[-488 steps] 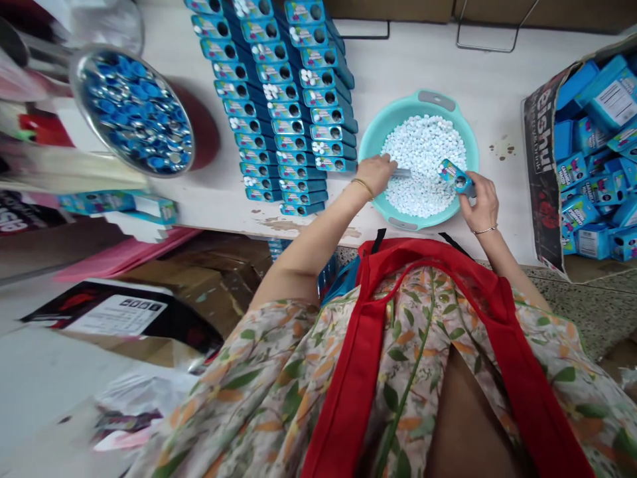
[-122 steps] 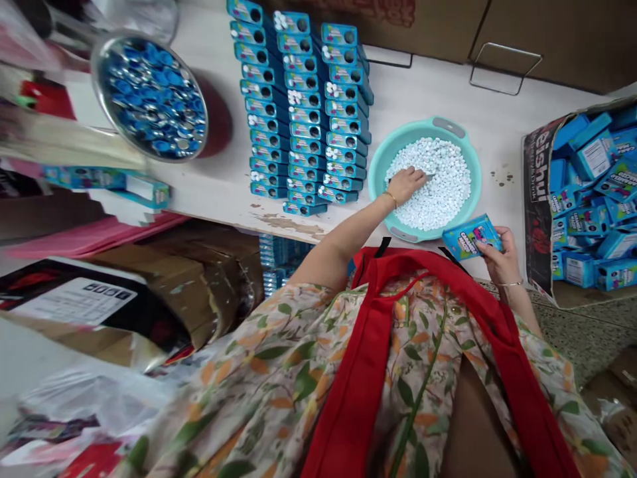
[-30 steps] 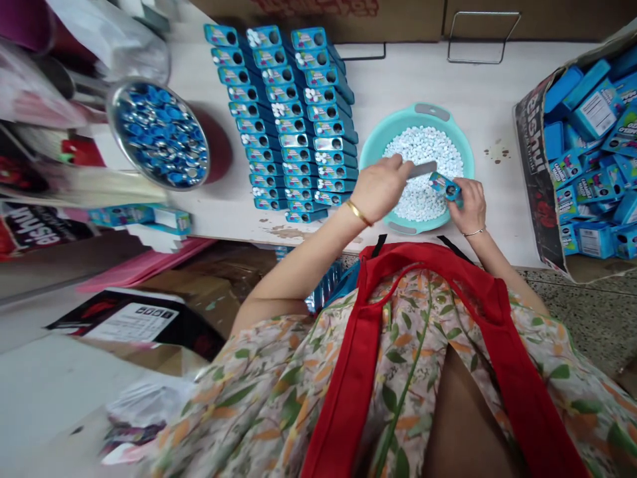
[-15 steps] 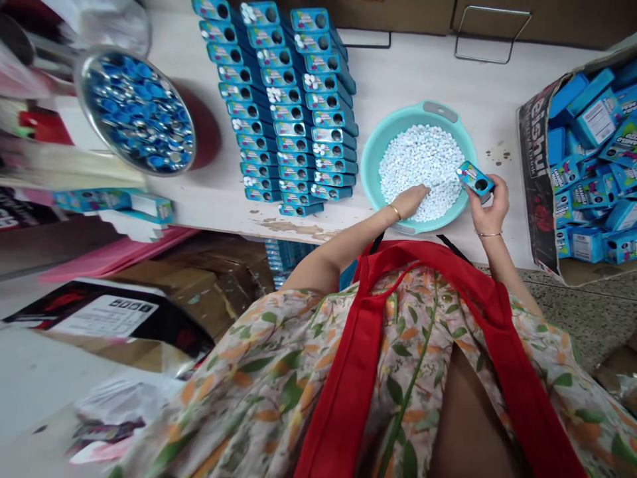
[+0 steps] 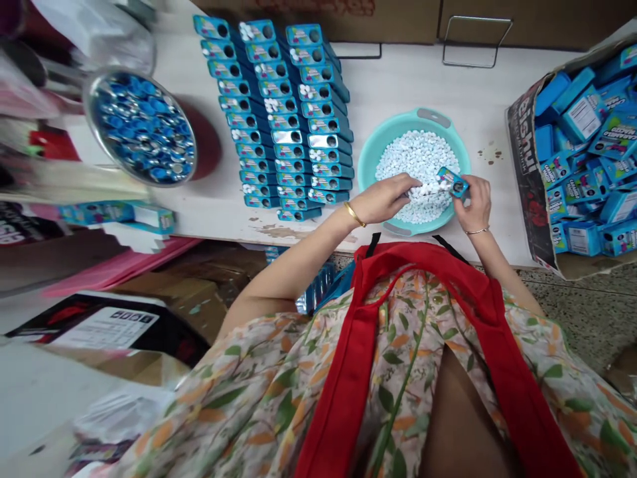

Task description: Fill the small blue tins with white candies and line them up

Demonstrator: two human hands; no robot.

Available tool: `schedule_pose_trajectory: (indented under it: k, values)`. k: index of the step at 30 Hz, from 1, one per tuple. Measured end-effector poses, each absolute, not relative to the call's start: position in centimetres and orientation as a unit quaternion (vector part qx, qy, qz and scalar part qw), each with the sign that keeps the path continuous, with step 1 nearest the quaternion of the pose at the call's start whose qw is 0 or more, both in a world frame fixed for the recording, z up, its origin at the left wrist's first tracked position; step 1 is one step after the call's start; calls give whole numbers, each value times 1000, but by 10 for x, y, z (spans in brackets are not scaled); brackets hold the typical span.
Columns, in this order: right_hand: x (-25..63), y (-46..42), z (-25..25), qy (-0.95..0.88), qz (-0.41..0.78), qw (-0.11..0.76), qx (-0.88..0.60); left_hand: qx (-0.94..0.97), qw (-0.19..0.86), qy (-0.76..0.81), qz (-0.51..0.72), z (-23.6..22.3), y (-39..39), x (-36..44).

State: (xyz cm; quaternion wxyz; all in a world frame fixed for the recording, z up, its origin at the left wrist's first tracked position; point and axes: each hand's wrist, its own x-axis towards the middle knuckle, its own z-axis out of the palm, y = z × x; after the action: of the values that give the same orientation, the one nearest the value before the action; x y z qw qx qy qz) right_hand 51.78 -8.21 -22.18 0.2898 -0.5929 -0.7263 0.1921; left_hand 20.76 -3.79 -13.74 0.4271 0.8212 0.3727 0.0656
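The turquoise basin point(image 5: 365, 166) on the table holds a heap of small white candies point(image 5: 418, 149). Over its right side, my right hand point(image 5: 475, 202) grips a small blue candy box point(image 5: 452, 181), tilted, with a dark round hole in its top face. My left hand point(image 5: 385, 198), with a gold bangle at the wrist, is above the candies with fingers bent together. White candies show at its fingertips, close to the box; how many it holds is hidden.
To the left stand three rows of blue boxes point(image 5: 283, 121), some with candies on top. A metal pot point(image 5: 202, 143) of blue and silver caps is farther left. A carton point(image 5: 522, 179) full of blue boxes stands right. Brown cartons point(image 5: 398, 20) line the back.
My left hand has come up out of the candy heap with candies at its fingertips. My right hand has brought the box leftward over the basin. The view has shifted slightly.
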Motion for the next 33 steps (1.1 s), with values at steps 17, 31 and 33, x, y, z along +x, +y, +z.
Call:
schedule_pose_trajectory:
  k: [17,31,33]
  values:
    - [488,-87,-241,-745,216,258,-576,851,245,451,-110,-49,-47,261]
    - [516,-80,-240,-685,195,309,-630,779,345,517,-86,-277,-38,259]
    - [520,-80,-243,-677,195,327,-630,776,387,491,-83,-274,-55,274]
